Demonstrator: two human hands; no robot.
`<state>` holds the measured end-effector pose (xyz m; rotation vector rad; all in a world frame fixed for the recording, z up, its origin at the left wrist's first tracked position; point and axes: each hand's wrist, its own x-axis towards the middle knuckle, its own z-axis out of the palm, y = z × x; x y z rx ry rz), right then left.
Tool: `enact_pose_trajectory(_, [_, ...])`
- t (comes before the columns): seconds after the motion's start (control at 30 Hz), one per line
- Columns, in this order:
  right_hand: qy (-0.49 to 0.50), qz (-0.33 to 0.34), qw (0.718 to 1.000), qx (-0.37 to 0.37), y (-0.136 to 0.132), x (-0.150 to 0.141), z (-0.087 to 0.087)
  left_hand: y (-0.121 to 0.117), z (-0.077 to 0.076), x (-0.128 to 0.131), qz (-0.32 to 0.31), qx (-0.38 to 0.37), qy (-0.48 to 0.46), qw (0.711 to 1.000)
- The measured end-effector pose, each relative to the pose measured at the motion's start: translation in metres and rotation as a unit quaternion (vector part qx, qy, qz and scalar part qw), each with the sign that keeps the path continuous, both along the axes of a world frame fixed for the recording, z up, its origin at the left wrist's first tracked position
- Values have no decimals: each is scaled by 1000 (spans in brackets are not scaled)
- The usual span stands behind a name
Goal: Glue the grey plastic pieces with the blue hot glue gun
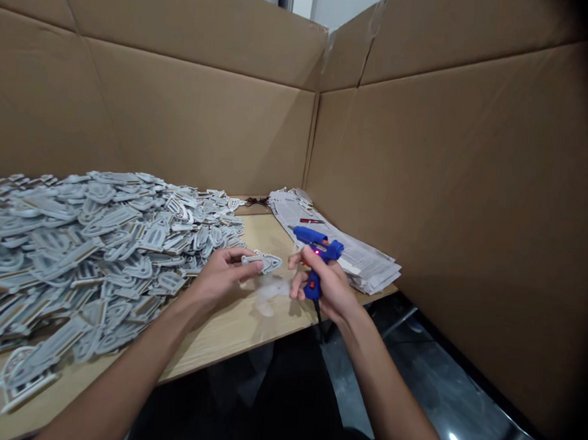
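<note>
Over worktop (207,341), two hands: left hand (221,269), grip pinching one grey-white piece (267,263); right hand (333,289), grip wrapped round one blue glue gun (315,237). Leftward, one big pile (98,248) of similar pieces, too many to count. Beyond glue gun, newspaper sheets (371,268), one red item (311,221) on them. Around, two cardboard walls (196,108).

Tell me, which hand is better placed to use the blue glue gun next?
Probably the right hand, since it grips the blue glue gun by its handle. The left hand is busy holding a small grey-and-white piece.
</note>
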<state>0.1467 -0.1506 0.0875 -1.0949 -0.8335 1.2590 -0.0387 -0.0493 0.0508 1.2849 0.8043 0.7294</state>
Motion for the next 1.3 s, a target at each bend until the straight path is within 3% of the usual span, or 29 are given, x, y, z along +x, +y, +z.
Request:
enact_pose_trajectory(0.1, [-85,-11,995,-55,3,-2,-12,1,-2,-2,-18,6,-22,1000])
enact_pose_trajectory(0.2, [-97,-81,991,-43,10,-5,-25,-3,2,-3,-68,13,-15,998])
enact_pose_trajectory(0.33, [7,-81,997,21,16,-6,-29,-10,6,-4,-174,26,17,984])
enact_pose_trajectory(0.43, [68,-69,992,84,14,-5,-19,-12,5,-4,-207,27,47,977])
enact_pose_trajectory(0.57, [89,3,990,109,3,-1,-4,-8,1,-4,-134,29,79,987])
enact_pose_trajectory(0.67, [49,90,992,70,-4,2,0,-2,-4,-2,-43,21,69,996])
enact_pose_trajectory(0.73, [2,105,994,25,-4,1,-3,1,-8,-1,-2,-2,36,999])
enact_pose_trajectory(0.9, [-49,24,996,-76,7,-7,-20,5,-10,0,6,-13,-44,999])
enact_pose_trajectory(1.1, [69,-33,997,-31,18,-11,-33,3,-11,1,-14,-2,-28,1000])
enact_pose_trajectory(1.3, [-18,-72,997,13,15,-16,-28,2,-13,2,-21,0,-30,999])
